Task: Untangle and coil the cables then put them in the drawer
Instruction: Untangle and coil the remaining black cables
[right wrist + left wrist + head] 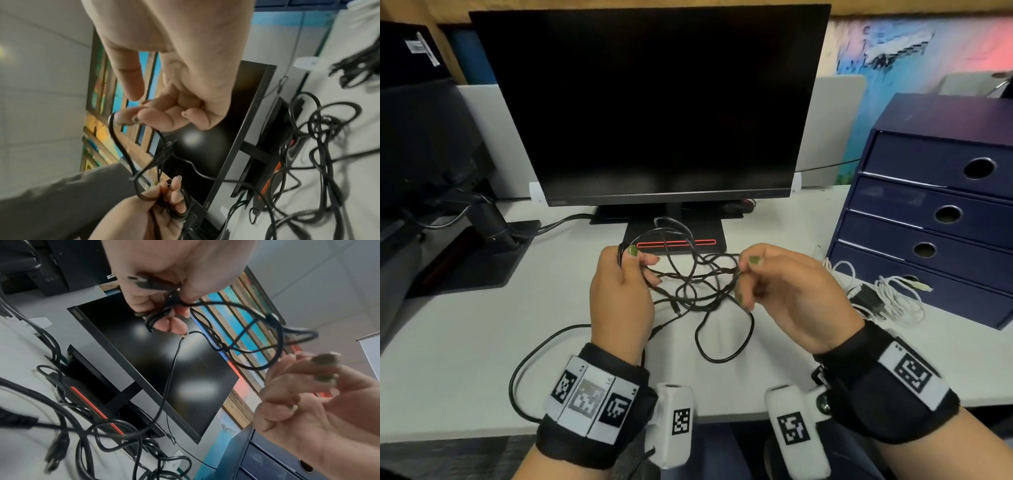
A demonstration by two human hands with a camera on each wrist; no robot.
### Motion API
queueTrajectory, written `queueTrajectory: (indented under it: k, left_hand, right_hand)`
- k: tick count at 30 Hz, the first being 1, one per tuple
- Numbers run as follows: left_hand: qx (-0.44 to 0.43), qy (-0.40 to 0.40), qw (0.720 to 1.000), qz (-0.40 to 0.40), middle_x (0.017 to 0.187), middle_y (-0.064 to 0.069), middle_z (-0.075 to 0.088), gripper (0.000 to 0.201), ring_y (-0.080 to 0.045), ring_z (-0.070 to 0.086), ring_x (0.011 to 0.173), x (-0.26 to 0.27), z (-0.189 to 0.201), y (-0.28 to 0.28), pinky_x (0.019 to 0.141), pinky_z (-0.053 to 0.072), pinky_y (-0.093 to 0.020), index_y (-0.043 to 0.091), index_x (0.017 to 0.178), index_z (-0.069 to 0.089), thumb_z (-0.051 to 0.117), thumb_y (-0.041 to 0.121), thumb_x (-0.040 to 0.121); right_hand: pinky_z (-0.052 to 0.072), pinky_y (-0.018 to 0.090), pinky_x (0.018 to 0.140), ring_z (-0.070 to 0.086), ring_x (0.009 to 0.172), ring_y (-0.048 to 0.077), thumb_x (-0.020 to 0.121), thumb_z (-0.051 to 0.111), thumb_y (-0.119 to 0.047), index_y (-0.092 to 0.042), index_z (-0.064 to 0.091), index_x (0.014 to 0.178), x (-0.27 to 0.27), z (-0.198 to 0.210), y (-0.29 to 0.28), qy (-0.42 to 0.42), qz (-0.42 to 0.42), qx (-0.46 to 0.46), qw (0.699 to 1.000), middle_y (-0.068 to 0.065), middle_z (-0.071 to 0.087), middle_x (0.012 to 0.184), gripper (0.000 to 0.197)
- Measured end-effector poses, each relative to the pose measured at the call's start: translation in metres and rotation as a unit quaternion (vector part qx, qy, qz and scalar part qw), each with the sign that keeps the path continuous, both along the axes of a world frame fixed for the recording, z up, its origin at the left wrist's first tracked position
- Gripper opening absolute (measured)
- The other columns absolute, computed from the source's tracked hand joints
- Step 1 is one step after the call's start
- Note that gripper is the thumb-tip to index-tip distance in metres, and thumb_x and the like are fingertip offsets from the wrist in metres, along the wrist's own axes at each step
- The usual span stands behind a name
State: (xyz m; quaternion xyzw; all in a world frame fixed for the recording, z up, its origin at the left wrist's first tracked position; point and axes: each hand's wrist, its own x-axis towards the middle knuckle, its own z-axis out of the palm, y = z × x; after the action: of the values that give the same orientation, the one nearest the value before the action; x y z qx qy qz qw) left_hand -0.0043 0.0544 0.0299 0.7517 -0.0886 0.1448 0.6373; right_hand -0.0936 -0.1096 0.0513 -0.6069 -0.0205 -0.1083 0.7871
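A tangle of thin black cable (698, 284) hangs between both hands above the white desk (482, 329), in front of the monitor stand. My left hand (625, 270) grips several gathered loops of the black cable (160, 316) and a plug end (144, 282) in its curled fingers. My right hand (748, 274) pinches one strand of the black cable (112, 120) between thumb and fingertips. Loose loops trail down onto the desk. The navy drawer unit (941, 212) stands at the right, all its drawers closed.
A dark monitor (654, 102) stands behind the hands on its stand (674, 236). White cables and a black charger (883, 301) lie in front of the drawer unit. A second monitor arm and thick cables (489, 222) occupy the left.
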Motion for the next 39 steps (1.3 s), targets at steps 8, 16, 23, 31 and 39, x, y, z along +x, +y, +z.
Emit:
queueTrajectory:
  k: [8,16,23,31,39]
  left_hand:
    - [0.076,-0.085,0.991,-0.074,0.068,0.0,0.061,0.026,-0.022,0.059,0.066,-0.012,0.003,-0.003,0.068,0.05,-0.037,0.027,0.088,0.058,0.037,0.023,0.102]
    - [0.133,-0.131,0.978,-0.095,0.068,0.002,0.056,0.021,-0.006,0.052,0.064,-0.017,0.006,-0.003,0.056,0.038,-0.012,0.018,0.091,0.058,0.038,0.017,0.1]
    - [0.14,-0.137,0.978,-0.071,0.071,0.007,0.055,0.02,0.0,0.052,0.067,-0.019,0.005,-0.008,0.058,0.039,-0.008,0.015,0.094,0.057,0.038,0.02,0.099]
    - [0.092,-0.054,0.993,0.04,0.081,-0.003,0.066,0.021,-0.017,0.056,0.067,0.002,-0.001,0.002,0.054,0.038,-0.009,0.013,0.092,0.055,0.038,0.021,0.1]
    - [0.045,-0.052,0.996,0.064,0.09,0.007,0.068,0.022,-0.006,0.06,0.07,0.012,0.002,0.013,0.057,0.036,-0.003,0.008,0.096,0.056,0.037,0.02,0.101]
  right_hand:
    - [0.039,0.024,0.061,0.048,0.044,0.004,0.087,0.039,-0.063,-0.017,0.07,0.073,0.006,0.003,0.013,0.11,-0.126,-0.34,0.926,-0.001,0.055,0.047,0.056]
    - [0.043,0.022,0.062,0.053,0.054,0.003,0.097,0.047,-0.035,-0.023,0.07,0.086,0.011,-0.005,0.0,0.09,-0.163,-0.387,0.903,-0.001,0.067,0.066,0.028]
    - [0.04,0.011,0.056,0.052,0.051,0.002,0.091,0.061,-0.028,-0.025,0.072,0.087,0.007,-0.01,0.004,0.074,-0.096,-0.51,0.852,-0.014,0.058,0.052,0.012]
    - [0.041,0.009,0.071,0.058,0.075,-0.004,0.092,0.055,-0.015,-0.017,0.067,0.085,-0.001,-0.012,-0.003,-0.105,-0.117,-0.528,0.835,-0.014,0.065,0.077,0.014]
    - [0.052,0.026,0.057,0.066,0.054,0.025,0.093,0.048,-0.006,-0.013,0.057,0.1,0.001,-0.013,-0.022,0.078,-0.275,-0.227,0.931,0.011,0.069,0.063,0.013]
